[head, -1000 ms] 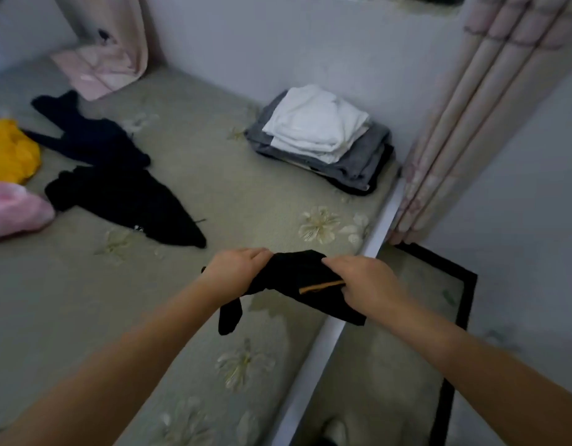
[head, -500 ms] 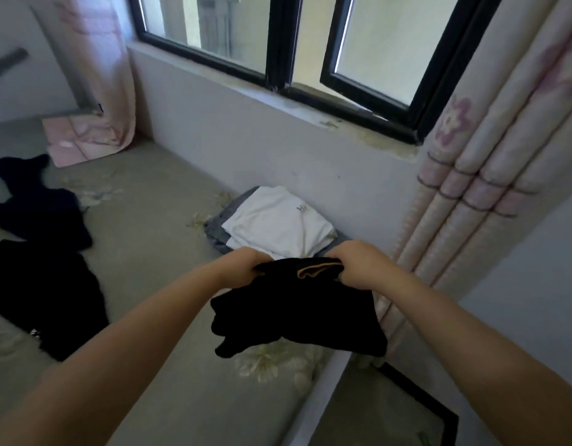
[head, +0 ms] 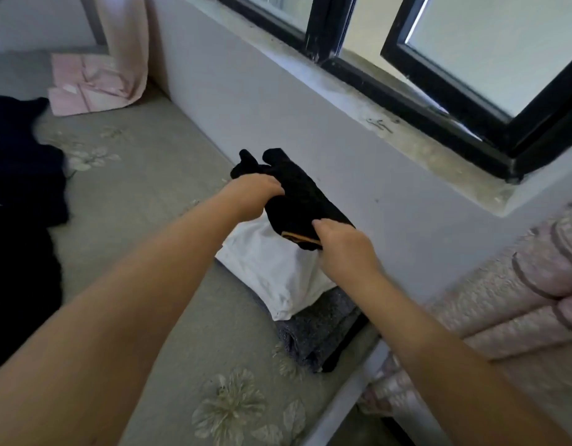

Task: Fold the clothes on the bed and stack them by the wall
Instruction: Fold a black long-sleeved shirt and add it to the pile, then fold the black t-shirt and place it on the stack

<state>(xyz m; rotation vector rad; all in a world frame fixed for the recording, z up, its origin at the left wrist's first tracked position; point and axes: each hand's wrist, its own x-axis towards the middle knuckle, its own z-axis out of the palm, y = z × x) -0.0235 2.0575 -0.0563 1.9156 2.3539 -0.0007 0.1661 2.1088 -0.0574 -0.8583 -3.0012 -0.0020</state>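
Observation:
A folded black garment (head: 294,197) with a tan label hangs just above the stack by the wall. My left hand (head: 254,196) grips its far end and my right hand (head: 344,249) pinches the near end at the label. Under it lies the stack: a folded white garment (head: 271,272) on top of folded grey clothes (head: 320,329), with a black layer at the bottom edge. Loose dark clothes (head: 24,226) lie spread on the bed (head: 143,201) at the left.
The grey wall (head: 310,123) under a black-framed window (head: 406,59) runs behind the stack. Pink curtains hang at the right (head: 519,300) and far left (head: 127,43). A pink folded cloth (head: 82,85) lies in the bed's far corner. The bed's edge (head: 349,397) falls off at the lower right.
Both hands carried the black garment from the bed's near edge forward over the stack by the wall. The garment is more bunched, and the view has moved closer to the wall.

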